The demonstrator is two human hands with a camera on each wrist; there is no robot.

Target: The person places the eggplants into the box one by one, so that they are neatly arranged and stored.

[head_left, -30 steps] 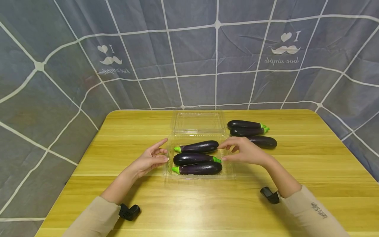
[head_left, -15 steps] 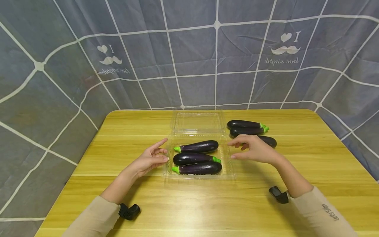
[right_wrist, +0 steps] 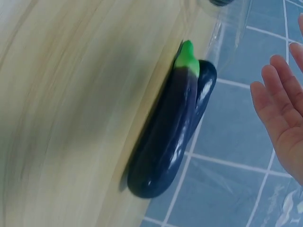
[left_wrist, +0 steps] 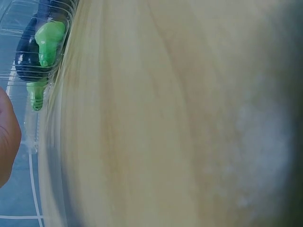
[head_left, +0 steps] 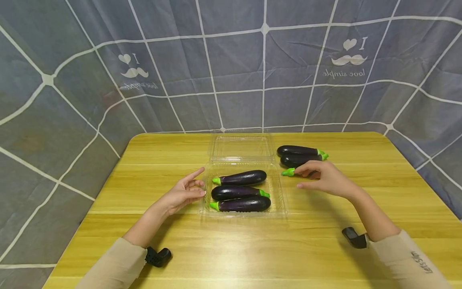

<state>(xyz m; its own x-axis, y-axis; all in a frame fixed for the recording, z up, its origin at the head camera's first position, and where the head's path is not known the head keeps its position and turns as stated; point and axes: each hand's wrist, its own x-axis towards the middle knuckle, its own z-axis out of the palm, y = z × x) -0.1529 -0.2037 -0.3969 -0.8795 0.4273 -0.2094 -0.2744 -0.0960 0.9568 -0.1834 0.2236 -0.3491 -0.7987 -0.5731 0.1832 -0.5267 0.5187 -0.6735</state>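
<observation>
A clear plastic clamshell box (head_left: 278,200) lies with its lid folded back. Three eggplants (head_left: 240,193) rest in its base, stems pointing both ways. At the box's left rim is my left hand (head_left: 182,194), thumb tip right at the edge and forefinger stretched forward. My right hand (head_left: 326,178) hovers over a loose eggplant (right_wrist: 163,127) to the right of the box, fingers loosely bent and holding nothing. That eggplant's green stem (head_left: 288,172) points left toward the box; the hand hides much of its body in the head view.
Two more eggplants (head_left: 298,155) lie side by side at the back right, beyond my right hand. The box's raised-edge lid (head_left: 241,148) reaches near the table's far edge. A grey checked curtain (head_left: 238,80) surrounds the wooden table (head_left: 231,253).
My right hand has moved right, away from the eggplants in the box, to over the loose eggplant, whose stem now shows. My left hand has stayed at the box's rim.
</observation>
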